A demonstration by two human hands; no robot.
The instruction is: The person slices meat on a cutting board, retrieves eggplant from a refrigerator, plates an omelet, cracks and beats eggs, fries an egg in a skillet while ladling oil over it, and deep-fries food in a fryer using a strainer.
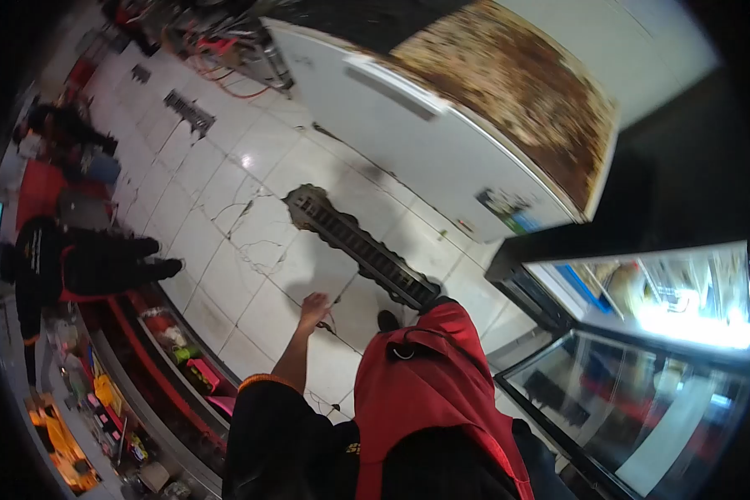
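Note:
My left hand (314,307) hangs over the white tiled floor, below an orange-trimmed black sleeve (271,400). Its fingers look loosely apart, and nothing shows in them. A long drain grate (362,247) is set in the floor ahead of the hand. My right hand is out of sight; only part of a dark sleeve shows beside the red apron (429,383). To my right stands a lit refrigerator (517,258) with its glass door (633,408) swung open. What is on its shelves is washed out by glare.
A white chest freezer (408,142) with a brown, worn top (517,83) stands ahead. On the left, a person in black (100,262) is by a counter holding several small items and an orange cloth (58,437). Cracked tiles and another drain (189,112) lie farther off.

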